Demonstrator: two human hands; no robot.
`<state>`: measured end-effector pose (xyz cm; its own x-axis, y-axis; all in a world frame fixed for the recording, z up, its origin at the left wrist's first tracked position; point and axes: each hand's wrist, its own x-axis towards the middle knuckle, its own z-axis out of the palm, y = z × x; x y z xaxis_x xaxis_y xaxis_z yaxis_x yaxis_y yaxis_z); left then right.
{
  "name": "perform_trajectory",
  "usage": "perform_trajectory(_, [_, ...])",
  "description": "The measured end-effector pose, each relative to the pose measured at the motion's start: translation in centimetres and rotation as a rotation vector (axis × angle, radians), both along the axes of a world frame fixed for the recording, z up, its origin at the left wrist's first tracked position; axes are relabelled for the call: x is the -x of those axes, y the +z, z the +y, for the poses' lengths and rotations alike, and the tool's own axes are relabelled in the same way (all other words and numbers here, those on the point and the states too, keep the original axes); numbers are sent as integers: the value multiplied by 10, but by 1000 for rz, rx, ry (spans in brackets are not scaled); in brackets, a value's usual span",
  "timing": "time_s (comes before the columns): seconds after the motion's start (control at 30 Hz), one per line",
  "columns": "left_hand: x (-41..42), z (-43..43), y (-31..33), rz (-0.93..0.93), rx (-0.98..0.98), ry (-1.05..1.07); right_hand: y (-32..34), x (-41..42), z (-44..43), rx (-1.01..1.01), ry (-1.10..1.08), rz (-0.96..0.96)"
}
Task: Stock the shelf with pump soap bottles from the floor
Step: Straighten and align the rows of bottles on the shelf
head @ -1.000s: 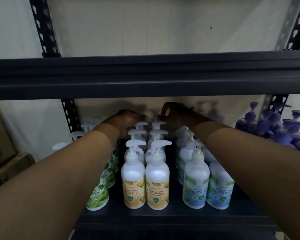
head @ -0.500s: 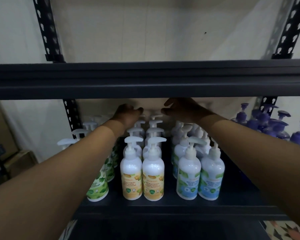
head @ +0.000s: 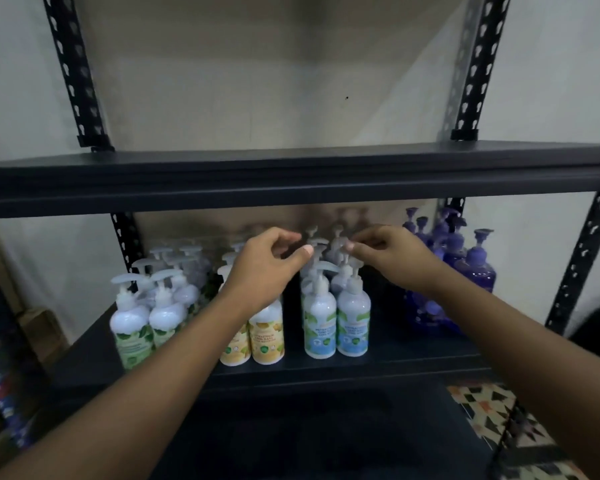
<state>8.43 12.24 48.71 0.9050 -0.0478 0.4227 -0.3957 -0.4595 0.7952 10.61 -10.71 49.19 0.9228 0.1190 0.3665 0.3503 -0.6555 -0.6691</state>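
Your left hand [head: 267,271] and right hand [head: 392,261] hover with fingers loosely curled, holding nothing. They are just above the soap bottles [head: 321,323], which stand in rows from the shelf's [head: 413,355] left edge to the purple bottles [head: 471,271] near its right back corner.
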Motion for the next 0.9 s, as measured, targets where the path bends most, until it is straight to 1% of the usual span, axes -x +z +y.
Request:
perform_trajectory(0.13, [1,-18,-12,107,0,-30,-19,7,-14,-127,-30,116])
perform_trajectory(0.27, [-15,-26,-27,230,17,-43,-34,4,-14,-318,22,286])
perform_trajectory(0.33, [-23,-30,-31,289,45,-56,-37,2,-14,-367,61,349])
perform_trajectory(0.53, [-34,-36,-38,355,81,-75,-38,-11,-15,-395,93,434])
perform_trajectory(0.77, [-38,-31,-38,453,156,-103,-32,-22,-21,-415,196,573])
perform_trajectory(0.9, [-38,-33,-39,445,173,-85,-33,-23,-21,-435,164,537])
